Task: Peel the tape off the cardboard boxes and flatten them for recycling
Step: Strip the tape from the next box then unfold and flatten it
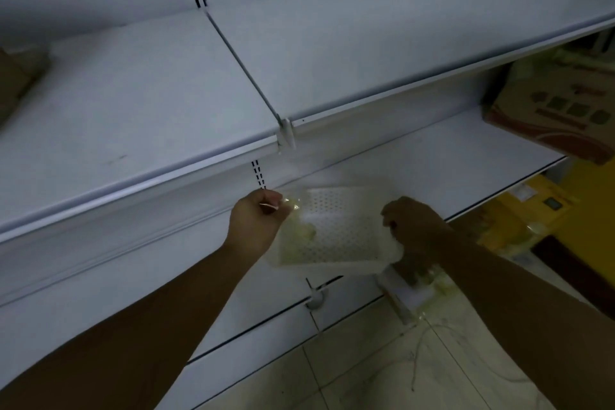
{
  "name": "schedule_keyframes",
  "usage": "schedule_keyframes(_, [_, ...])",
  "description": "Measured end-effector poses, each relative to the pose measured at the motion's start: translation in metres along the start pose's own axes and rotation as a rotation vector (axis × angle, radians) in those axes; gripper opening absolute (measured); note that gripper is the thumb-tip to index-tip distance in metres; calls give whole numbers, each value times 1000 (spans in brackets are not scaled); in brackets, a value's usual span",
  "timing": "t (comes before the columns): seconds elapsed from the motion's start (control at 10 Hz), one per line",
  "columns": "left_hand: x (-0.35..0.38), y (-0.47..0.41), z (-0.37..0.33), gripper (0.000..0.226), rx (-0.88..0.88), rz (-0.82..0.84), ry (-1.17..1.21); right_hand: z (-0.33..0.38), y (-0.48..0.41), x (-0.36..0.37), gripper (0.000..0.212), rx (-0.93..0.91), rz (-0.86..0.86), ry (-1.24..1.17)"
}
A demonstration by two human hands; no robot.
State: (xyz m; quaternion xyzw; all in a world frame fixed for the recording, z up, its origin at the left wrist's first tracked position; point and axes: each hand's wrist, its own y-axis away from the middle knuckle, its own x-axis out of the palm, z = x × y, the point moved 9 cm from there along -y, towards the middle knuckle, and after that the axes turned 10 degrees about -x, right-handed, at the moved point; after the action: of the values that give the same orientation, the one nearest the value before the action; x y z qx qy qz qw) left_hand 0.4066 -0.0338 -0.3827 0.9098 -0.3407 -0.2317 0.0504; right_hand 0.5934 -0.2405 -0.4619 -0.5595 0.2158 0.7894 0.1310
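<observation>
Left hand [258, 225] pinching tape [293, 206], right hand [412, 226] gripping tray [339, 233]

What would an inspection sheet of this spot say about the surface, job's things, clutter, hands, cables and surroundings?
Surface: white metal shelves, dimly lit.
Job's things: printed cardboard box on the lower shelf at right, not flattened; tape on it cannot be made out.
Clutter: white holed basket with clear crumpled scraps inside.
Hands: left hand and right hand each grip one end of the basket.
Cables: thin strands on the floor; wire or string, cannot tell.
Surroundings: tiled floor; yellow boxes low at right.
</observation>
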Motion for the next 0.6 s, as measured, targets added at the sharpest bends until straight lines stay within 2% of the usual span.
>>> schedule_keyframes(0.1, [1, 0, 1, 14, 43, 9, -37, -7, 6, -10, 41, 96, -147, -94])
schedule_keyframes(0.2, [9, -1, -2, 13, 116, -26, -157, 5, 18, -3, 41, 86, -202, -150])
schedule_keyframes(0.3, [46, -2, 5, 24, 222, 72, -425, 12, 19, 8, 26, 100, -216, -82])
schedule_keyframes(0.4, [68, -17, 20, 12, 203, 48, -601, 11, 18, 9, 22, 184, -223, -90])
schedule_keyframes(0.5, [72, -36, 35, 15, 113, -49, -694, 11, 21, 12, 22, 236, -205, -87])
schedule_keyframes(0.6, [96, -46, 51, 22, 99, 15, -834, 5, 22, 14, 21, 256, -242, -130])
